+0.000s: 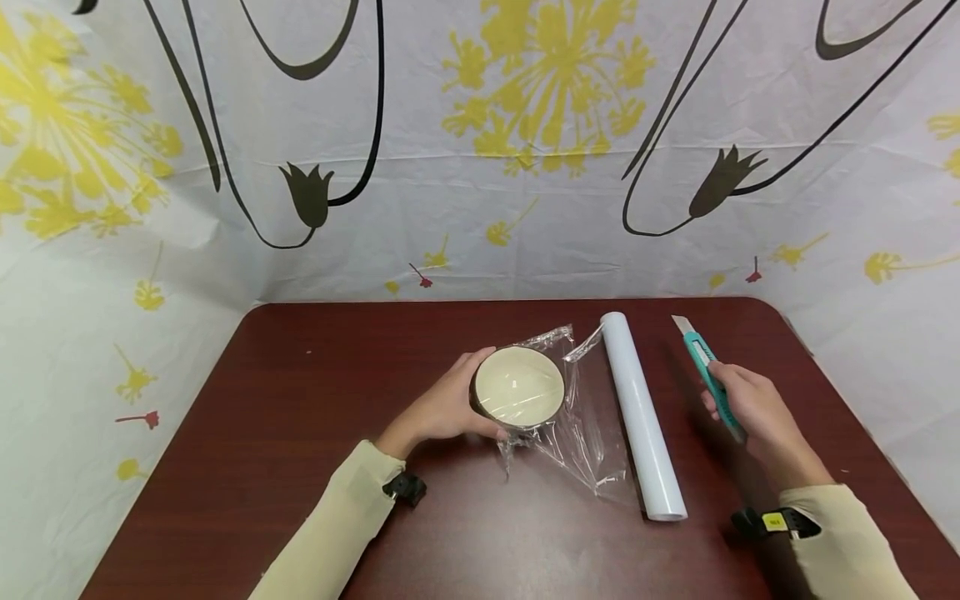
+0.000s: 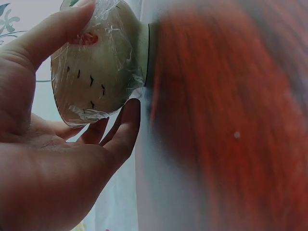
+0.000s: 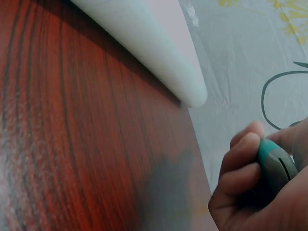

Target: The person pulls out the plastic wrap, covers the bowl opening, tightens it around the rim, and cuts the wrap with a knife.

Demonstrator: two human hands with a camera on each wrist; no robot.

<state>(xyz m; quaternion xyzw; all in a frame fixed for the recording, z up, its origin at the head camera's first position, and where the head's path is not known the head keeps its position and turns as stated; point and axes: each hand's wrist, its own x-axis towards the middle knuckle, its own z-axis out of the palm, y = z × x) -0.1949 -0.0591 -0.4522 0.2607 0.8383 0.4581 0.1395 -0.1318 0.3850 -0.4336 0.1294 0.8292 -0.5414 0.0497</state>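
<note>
My left hand (image 1: 453,404) grips a bowl (image 1: 519,387) by its left side, thumb near the front and fingers round the back. Clear plastic wrap (image 1: 592,450) covers the bowl's mouth and trails to the right toward the roll. In the left wrist view the bowl (image 2: 91,72) stands on its foot, with crinkled film clinging to its patterned side. To the right, my right hand (image 1: 757,408) holds a teal utility knife (image 1: 705,362), its blade pointing away from me. The right wrist view shows fingers wrapped round the knife's handle (image 3: 276,166); the blade is not visible there.
A long white roll of film (image 1: 643,417) lies between the bowl and my right hand. All this is on a dark red-brown wooden table (image 1: 247,467). A flower-printed white sheet (image 1: 480,233) hangs behind the table's back edge and along both sides.
</note>
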